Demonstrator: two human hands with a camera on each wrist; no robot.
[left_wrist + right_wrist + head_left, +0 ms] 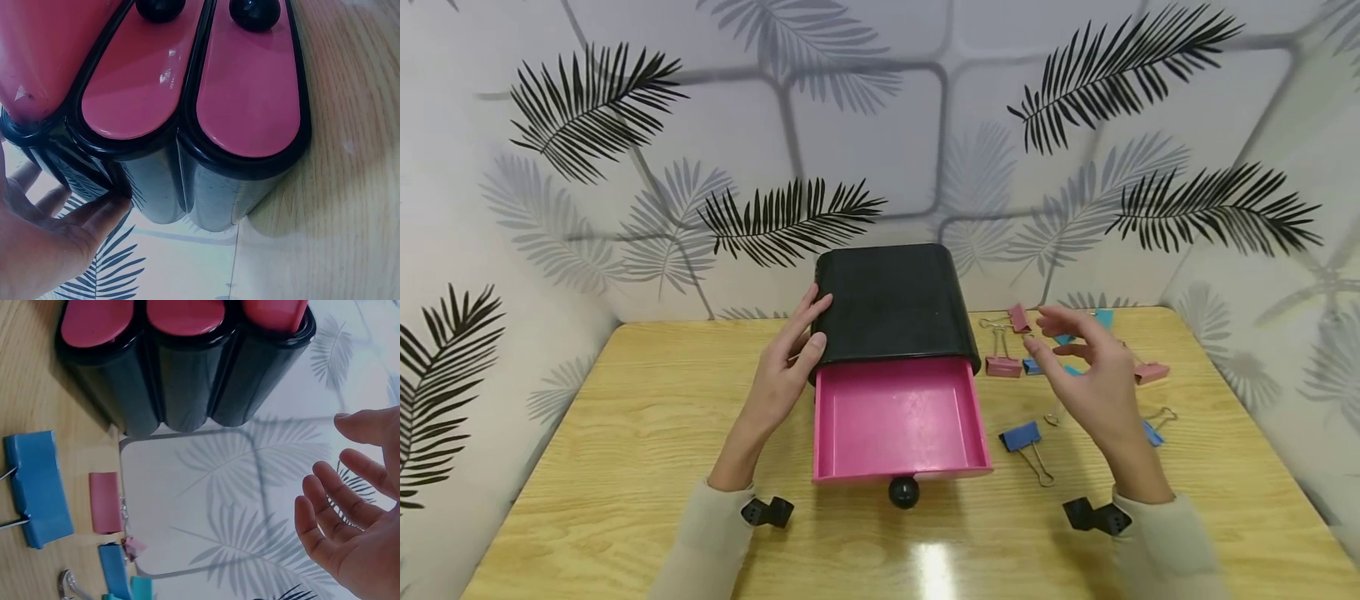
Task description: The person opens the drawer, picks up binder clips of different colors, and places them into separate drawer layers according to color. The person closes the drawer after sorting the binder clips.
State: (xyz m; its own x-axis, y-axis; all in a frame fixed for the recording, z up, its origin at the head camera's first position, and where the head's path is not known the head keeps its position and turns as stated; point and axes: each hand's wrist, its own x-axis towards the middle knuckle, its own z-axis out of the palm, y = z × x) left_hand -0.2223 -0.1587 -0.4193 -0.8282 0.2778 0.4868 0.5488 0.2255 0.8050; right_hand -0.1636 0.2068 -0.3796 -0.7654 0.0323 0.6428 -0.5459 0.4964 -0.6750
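A black drawer cabinet (887, 304) stands in the middle of the table with its top pink drawer (895, 417) pulled out. The drawer's inside is bare and a round black knob (903, 492) is on its front. My left hand (786, 362) rests against the cabinet's left side near the top, fingers along the wall and thumb by the front edge. To the right, my right hand (1093, 379) hovers over scattered binder clips with nothing in it, fingers loosely bent and thumb apart. Nearest the drawer lies a blue binder clip (1021, 437); a pink binder clip (1003, 367) lies beside the cabinet.
More binder clips lie behind and beside the right hand, including a pink one (1152, 372), a blue one (1153, 432) and a teal one (1103, 318). Two lower pink drawers (250, 94) are closed. A leaf-patterned wall (865, 150) stands right behind the wooden table (647, 467).
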